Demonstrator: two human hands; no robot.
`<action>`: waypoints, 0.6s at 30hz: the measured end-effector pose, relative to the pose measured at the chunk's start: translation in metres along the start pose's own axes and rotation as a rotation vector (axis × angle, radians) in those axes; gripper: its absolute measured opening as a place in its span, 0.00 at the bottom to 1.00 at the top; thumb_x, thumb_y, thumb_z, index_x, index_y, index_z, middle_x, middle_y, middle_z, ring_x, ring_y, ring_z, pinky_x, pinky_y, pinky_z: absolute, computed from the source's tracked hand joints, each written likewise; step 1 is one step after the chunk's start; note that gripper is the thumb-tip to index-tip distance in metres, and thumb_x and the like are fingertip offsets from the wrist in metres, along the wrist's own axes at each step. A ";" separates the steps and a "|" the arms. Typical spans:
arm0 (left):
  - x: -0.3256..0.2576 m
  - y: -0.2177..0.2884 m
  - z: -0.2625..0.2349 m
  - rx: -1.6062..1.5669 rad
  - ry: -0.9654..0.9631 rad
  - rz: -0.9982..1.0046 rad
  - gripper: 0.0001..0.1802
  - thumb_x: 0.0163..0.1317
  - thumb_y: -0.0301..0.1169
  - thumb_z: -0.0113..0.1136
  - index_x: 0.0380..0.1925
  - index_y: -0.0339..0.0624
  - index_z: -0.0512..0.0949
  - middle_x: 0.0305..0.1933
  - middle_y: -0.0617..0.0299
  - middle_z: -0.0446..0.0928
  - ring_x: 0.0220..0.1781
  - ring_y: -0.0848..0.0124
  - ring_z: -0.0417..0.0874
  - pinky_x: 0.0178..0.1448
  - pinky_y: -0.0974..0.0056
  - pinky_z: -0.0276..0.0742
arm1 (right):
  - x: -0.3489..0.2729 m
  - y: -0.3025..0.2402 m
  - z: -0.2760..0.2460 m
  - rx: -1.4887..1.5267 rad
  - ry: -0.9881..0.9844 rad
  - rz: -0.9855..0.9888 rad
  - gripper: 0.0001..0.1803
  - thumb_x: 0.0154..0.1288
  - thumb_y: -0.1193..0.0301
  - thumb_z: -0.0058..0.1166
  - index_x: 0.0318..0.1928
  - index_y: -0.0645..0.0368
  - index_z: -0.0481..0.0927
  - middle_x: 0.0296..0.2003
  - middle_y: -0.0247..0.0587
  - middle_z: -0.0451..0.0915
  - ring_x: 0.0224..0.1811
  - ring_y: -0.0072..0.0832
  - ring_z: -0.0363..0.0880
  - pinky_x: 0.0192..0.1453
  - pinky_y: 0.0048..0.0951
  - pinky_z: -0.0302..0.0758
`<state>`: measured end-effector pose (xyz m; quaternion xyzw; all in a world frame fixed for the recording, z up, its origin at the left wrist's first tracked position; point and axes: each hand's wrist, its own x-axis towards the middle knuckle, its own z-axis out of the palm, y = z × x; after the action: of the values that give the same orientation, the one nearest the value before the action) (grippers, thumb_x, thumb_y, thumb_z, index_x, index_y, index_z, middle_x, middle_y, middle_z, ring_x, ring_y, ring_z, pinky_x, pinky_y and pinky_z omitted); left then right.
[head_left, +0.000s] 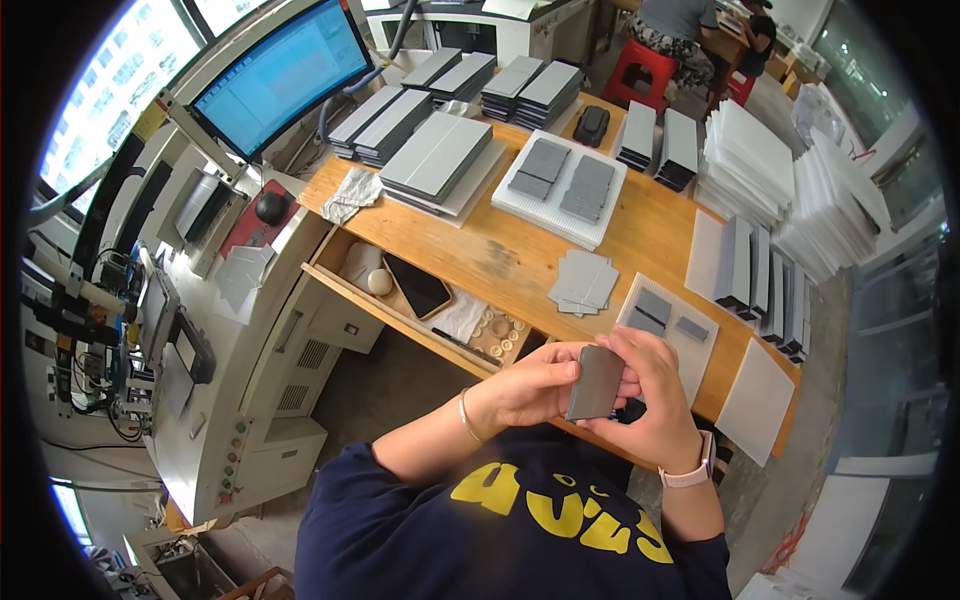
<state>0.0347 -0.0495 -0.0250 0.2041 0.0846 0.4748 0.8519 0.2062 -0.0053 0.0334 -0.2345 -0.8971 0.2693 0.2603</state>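
Note:
In front of my chest I hold a small stack of thin grey rectangular plates (595, 385) upright between both hands. My left hand (532, 386) grips its left side, with the thumb near the upper edge. Around the right side and top curls my right hand (655, 392); some fingertips are hidden behind the stack. Just beyond my hands, a white sheet (690, 358) carries short grey stacks (652, 308). A loose, fanned pile of light grey plates (583, 283) lies on the wooden table (450, 258) to its left.
An open drawer (400, 318) juts out at the left, holding a phone (418, 286). Farther back stand a white ribbed tray (545, 222) with grey stacks, and several long grey stacks (435, 155). White foam sheets (750, 155) are piled right; a monitor (285, 75) stands left.

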 end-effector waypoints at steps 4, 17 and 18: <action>0.006 -0.008 0.004 -0.047 0.003 -0.031 0.33 0.53 0.42 0.61 0.54 0.35 0.62 0.54 0.47 0.68 0.56 0.62 0.71 0.54 0.61 0.71 | -0.006 0.000 -0.007 -0.065 -0.034 -0.028 0.46 0.31 0.72 0.70 0.56 0.57 0.62 0.50 0.41 0.71 0.55 0.38 0.64 0.58 0.36 0.61; 0.024 -0.018 0.016 0.005 0.059 -0.079 0.39 0.46 0.41 0.63 0.55 0.33 0.59 0.52 0.43 0.67 0.55 0.53 0.70 0.53 0.55 0.71 | -0.019 0.010 -0.026 0.141 -0.041 0.011 0.43 0.32 0.76 0.65 0.56 0.59 0.63 0.52 0.40 0.68 0.57 0.38 0.62 0.59 0.35 0.59; 0.026 -0.016 0.023 0.010 0.069 -0.046 0.38 0.47 0.41 0.62 0.55 0.34 0.60 0.51 0.43 0.67 0.54 0.53 0.70 0.51 0.56 0.73 | -0.019 0.011 -0.027 0.137 -0.027 0.041 0.43 0.32 0.76 0.65 0.56 0.59 0.63 0.52 0.40 0.68 0.57 0.38 0.62 0.59 0.35 0.59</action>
<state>0.0690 -0.0413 -0.0094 0.1899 0.1208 0.4616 0.8580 0.2397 0.0026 0.0399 -0.2307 -0.8750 0.3386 0.2579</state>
